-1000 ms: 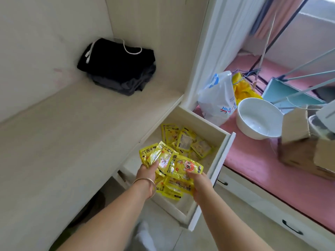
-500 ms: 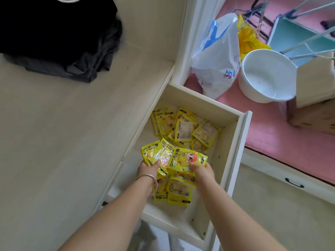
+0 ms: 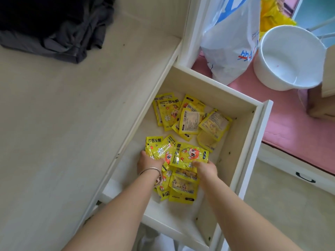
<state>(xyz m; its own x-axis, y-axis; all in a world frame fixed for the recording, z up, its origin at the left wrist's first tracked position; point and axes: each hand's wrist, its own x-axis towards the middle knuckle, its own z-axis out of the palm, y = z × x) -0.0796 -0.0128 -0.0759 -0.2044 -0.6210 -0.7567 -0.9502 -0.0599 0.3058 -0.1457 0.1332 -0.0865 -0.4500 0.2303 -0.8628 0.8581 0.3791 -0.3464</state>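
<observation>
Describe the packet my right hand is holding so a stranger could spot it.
Look in the open white drawer, among the yellow packets. The right hand holds this packet; its red-haired cartoon figure shows whole, unlike the left hand's overlapped bunch.

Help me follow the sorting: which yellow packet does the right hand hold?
The packet with the red-haired cartoon figure; the right hand pinches its near edge, while the left hand grips the fanned packets beside it.
</observation>
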